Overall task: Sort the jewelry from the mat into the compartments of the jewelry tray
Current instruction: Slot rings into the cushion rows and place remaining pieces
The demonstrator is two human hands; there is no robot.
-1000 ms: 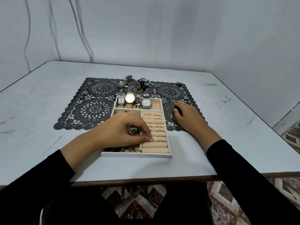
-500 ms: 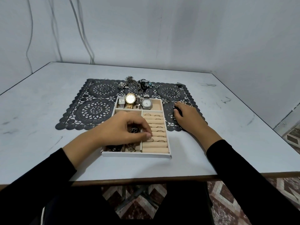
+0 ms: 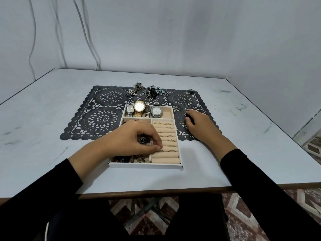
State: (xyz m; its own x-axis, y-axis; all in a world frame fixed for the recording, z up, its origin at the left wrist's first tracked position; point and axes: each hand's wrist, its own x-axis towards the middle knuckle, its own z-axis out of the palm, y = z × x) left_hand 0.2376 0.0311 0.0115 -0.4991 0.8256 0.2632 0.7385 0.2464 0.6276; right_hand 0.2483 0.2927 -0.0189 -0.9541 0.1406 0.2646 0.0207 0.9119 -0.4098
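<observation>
The white jewelry tray (image 3: pixel 145 165) with beige lining sits at the mat's near edge. Its back compartment holds several watches (image 3: pixel 140 108). The right side has ring rolls (image 3: pixel 166 136) with several rings tucked in. My left hand (image 3: pixel 132 140) hovers over the tray's middle, pinching a black flower-shaped ring (image 3: pixel 143 140), fingertips touching the ring rolls. My right hand (image 3: pixel 199 126) rests palm down on the black lace mat (image 3: pixel 102 119) just right of the tray, holding nothing visible. A pile of necklaces and bracelets (image 3: pixel 147 91) lies at the mat's far edge.
Dark small pieces (image 3: pixel 122 159) lie in the tray's near-left compartments. A small ring (image 3: pixel 113 85) and a small item (image 3: pixel 191 91) sit at the mat's far corners. The white table (image 3: pixel 43 110) ends at a wooden front edge near my body; walls stand behind and right.
My left hand has drawn back slightly, its thumb tip moving left along the ring rolls with the black ring still in it. My right hand has stayed put.
</observation>
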